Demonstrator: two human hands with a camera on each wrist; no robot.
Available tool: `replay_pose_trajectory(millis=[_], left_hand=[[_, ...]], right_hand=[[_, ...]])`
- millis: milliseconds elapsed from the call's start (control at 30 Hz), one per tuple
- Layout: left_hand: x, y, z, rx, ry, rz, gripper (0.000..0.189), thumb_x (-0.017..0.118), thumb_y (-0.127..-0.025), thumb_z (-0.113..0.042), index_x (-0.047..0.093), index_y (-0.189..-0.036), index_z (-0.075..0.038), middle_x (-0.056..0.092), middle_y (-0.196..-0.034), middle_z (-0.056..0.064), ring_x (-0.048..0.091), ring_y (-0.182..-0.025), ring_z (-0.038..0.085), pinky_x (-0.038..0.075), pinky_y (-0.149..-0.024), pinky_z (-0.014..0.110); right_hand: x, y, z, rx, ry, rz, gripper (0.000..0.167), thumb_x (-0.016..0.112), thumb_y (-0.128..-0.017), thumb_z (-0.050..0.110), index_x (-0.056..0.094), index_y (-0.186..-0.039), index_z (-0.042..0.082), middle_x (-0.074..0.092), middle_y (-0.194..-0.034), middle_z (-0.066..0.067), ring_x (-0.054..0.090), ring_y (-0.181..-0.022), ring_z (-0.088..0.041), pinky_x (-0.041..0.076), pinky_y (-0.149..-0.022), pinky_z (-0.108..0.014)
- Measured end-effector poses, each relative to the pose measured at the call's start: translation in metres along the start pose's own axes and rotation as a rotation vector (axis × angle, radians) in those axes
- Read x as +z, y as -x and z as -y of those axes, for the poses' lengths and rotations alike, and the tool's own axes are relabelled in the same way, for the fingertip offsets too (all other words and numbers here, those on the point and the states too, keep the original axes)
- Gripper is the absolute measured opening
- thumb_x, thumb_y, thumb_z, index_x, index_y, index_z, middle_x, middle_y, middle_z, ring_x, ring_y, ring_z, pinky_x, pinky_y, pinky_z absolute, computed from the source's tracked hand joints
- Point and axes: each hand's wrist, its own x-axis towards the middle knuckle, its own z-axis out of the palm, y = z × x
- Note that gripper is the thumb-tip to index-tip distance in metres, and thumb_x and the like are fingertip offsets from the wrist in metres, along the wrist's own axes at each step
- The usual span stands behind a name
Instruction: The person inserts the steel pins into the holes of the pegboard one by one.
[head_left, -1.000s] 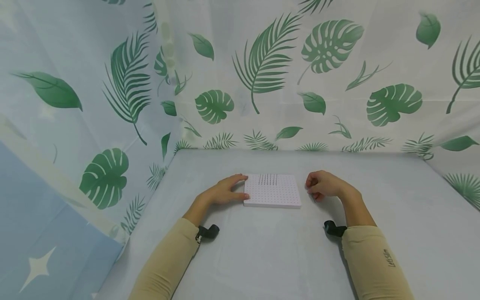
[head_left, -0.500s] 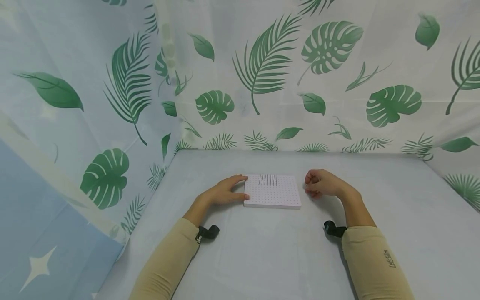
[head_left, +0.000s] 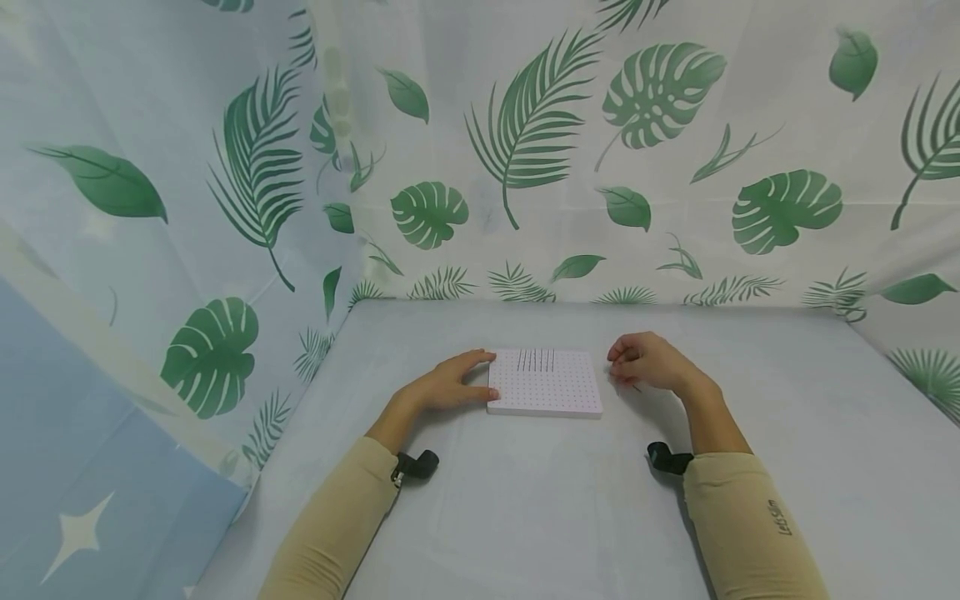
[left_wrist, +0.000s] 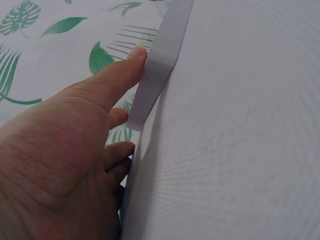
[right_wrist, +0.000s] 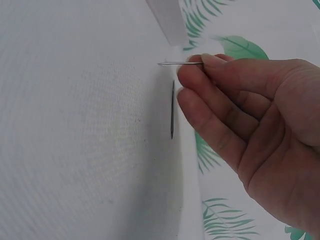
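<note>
A white pegboard [head_left: 543,396] dotted with small holes lies on the table. Several thin dark metal pins [head_left: 536,360] stand in a row near its far edge. At the board's left side rests my left hand [head_left: 447,386], fingers stretched, thumb on the near part of the edge and index finger by the far corner. To the right of the board, my right hand [head_left: 652,363] pinches a slim pointed metal pin [right_wrist: 179,63] between thumb and forefinger. Below that hand a second metal pin [right_wrist: 172,110] lies on the table.
The table [head_left: 525,500] has a pale cloth. Behind it hangs a white curtain [head_left: 540,250] with green leaf prints, and another leaf-print sheet [head_left: 285,167] hangs at the left. A black wrist camera [head_left: 418,464] sits at the left cuff, another black wrist camera [head_left: 667,458] at the right.
My right hand has risen slightly away and shifted a little left, pinching a pin; the pin lying beneath it now shows. My left hand and the board have stayed put.
</note>
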Motion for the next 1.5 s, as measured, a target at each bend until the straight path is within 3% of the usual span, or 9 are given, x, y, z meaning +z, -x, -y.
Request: replay_pose_trajectory(millis=[433,700,933,1133,1233,1367,1500], left_hand=[[0.000,-0.002,0.002,0.007,-0.015,-0.001,0.082,0.068,-0.094,-0.059,0.039,-0.162,-0.024,0.028,-0.173,0.005,0.022,-0.161,0.028,0.020,-0.131,0.053],[0.000,-0.002,0.002,-0.002,-0.008,-0.006,0.082,0.069,-0.093,-0.060,0.039,-0.161,-0.026,0.028,-0.172,0.004,0.022,-0.161,0.029,0.020,-0.130,0.054],[0.001,-0.003,0.004,0.007,-0.014,-0.003,0.082,0.068,-0.094,-0.060,0.039,-0.161,-0.025,0.028,-0.173,0.004,0.022,-0.161,0.028,0.020,-0.130,0.053],[0.001,-0.003,0.003,0.008,-0.019,0.000,0.082,0.068,-0.094,-0.061,0.039,-0.162,-0.025,0.028,-0.173,0.004,0.022,-0.161,0.028,0.020,-0.130,0.053],[0.001,-0.004,0.003,0.007,-0.015,-0.002,0.082,0.068,-0.093,-0.061,0.039,-0.161,-0.025,0.028,-0.172,0.004,0.023,-0.161,0.028,0.020,-0.130,0.053],[0.001,-0.003,0.003,0.003,-0.014,-0.001,0.082,0.069,-0.093,-0.061,0.039,-0.161,-0.026,0.028,-0.173,0.004,0.022,-0.161,0.028,0.020,-0.130,0.053],[0.001,-0.003,0.004,-0.001,-0.016,0.001,0.082,0.068,-0.093,-0.061,0.039,-0.161,-0.027,0.028,-0.173,0.003,0.022,-0.161,0.028,0.020,-0.130,0.054]], right_hand=[[0.003,-0.004,0.008,-0.033,0.065,-0.154,0.020,0.064,-0.102,0.009,0.065,-0.120,-0.001,0.070,-0.108,-0.016,0.071,-0.091,-0.024,0.061,-0.079,-0.030],[0.009,-0.006,0.014,-0.085,0.024,-0.219,0.021,0.062,-0.102,0.006,0.065,-0.122,-0.002,0.070,-0.110,-0.019,0.074,-0.094,-0.028,0.064,-0.081,-0.034],[0.015,-0.011,0.015,-0.117,0.009,-0.268,0.024,0.064,-0.103,0.007,0.063,-0.124,-0.004,0.072,-0.108,-0.020,0.075,-0.096,-0.031,0.064,-0.079,-0.030],[0.017,-0.010,0.017,-0.121,0.013,-0.296,0.021,0.065,-0.103,0.008,0.064,-0.121,-0.002,0.073,-0.107,-0.019,0.075,-0.097,-0.033,0.064,-0.084,-0.041],[0.018,-0.012,0.019,-0.158,0.005,-0.318,0.016,0.066,-0.102,0.007,0.066,-0.117,0.001,0.074,-0.107,-0.020,0.075,-0.095,-0.033,0.064,-0.082,-0.039],[0.023,-0.014,0.023,-0.219,-0.023,-0.337,0.012,0.067,-0.101,0.006,0.068,-0.113,0.003,0.075,-0.105,-0.019,0.076,-0.092,-0.030,0.062,-0.077,-0.026],[0.028,-0.017,0.027,-0.253,-0.053,-0.339,0.011,0.067,-0.101,0.007,0.069,-0.111,0.004,0.075,-0.105,-0.016,0.075,-0.091,-0.027,0.062,-0.076,-0.023]])
